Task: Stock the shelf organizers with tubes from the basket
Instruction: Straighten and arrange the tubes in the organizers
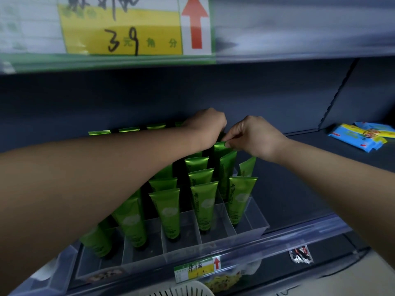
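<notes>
Several green tubes (pixel 205 207) stand cap-down in rows inside a clear plastic organizer (pixel 252 229) on the dark shelf. My right hand (pixel 254 137) pinches the flat top of the rearmost tube (pixel 220 146) in the second lane from the right. My left hand (pixel 205 124) reaches over the rows to the back, fingers curled; they touch the same tube's far side, and what they grip is hidden. A white basket rim (pixel 181 290) shows at the bottom edge.
The upper shelf edge carries a yellow price label (pixel 121 28) with a red arrow. Blue snack packs (pixel 361 135) lie at the right on the shelf. A small price tag (pixel 196 269) sits on the shelf's front rail. Food packs lie below.
</notes>
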{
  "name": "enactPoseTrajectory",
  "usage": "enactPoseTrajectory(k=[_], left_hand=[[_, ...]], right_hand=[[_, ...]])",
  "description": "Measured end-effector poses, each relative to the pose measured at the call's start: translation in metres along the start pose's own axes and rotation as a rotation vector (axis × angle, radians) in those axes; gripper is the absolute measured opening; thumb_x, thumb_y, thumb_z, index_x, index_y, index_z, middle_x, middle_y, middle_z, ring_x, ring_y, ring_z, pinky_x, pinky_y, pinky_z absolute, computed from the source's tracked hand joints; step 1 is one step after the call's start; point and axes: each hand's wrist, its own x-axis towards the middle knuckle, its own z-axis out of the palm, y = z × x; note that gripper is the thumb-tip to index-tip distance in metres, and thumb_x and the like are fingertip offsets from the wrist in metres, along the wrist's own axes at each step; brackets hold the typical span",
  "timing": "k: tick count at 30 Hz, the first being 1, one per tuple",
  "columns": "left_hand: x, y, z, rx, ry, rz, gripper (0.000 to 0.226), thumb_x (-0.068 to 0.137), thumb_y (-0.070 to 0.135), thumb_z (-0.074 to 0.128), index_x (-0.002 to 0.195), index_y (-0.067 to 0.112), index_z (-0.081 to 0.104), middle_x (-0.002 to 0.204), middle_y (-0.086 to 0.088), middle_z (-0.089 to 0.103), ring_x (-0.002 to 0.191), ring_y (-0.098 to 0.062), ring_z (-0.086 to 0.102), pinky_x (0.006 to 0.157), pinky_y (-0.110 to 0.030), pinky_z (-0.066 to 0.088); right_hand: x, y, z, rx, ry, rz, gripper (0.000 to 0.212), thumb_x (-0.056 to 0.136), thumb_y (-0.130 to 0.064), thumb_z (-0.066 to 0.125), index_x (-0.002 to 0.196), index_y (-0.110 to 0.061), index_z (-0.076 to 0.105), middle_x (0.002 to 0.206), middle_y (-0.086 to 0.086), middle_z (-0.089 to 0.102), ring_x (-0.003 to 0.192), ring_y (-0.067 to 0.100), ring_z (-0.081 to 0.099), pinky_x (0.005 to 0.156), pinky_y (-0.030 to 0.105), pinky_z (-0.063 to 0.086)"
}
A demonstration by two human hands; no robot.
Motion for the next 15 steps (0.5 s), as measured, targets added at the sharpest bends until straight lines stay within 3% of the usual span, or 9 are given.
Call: enactPoseTrajectory(k=[5,11,15], left_hand=[[0.0007,-0.0010,-0.0015,0.007,-0.007,0.012,0.025,0.081,0.000,0.054,0.095,0.012,0.070,0.096,-0.014,0.064,0.089,-0.032,0.061,0.063,-0.027,0.036],[0.0015,-0.0036,0.0000,0.023,0.007,0.024,0.021,0.081,0.000,0.054,0.089,0.012,0.069,0.087,-0.012,0.062,0.077,-0.027,0.055,0.061,-0.029,0.036],[0.0025,-0.0062,0.0013,0.023,0.018,0.028,0.020,0.082,0.000,0.055,0.089,0.013,0.070,0.089,-0.012,0.064,0.087,-0.032,0.061,0.063,-0.030,0.039]], right_hand=[[0.0021,-0.0016,0.0043,-0.014,-0.019,-0.009,0.015,0.081,-0.008,0.071,0.094,-0.014,0.076,0.079,-0.005,0.065,0.077,0.003,0.059,0.058,-0.005,0.037],[0.0036,-0.0020,0.0041,0.016,-0.033,0.017,0.014,0.081,-0.010,0.071,0.094,-0.015,0.076,0.078,-0.006,0.065,0.064,-0.005,0.053,0.057,-0.005,0.037],[0.0043,-0.0019,0.0042,0.013,-0.046,0.037,0.015,0.082,-0.012,0.071,0.095,-0.017,0.075,0.079,-0.006,0.066,0.069,-0.002,0.055,0.054,-0.004,0.036]])
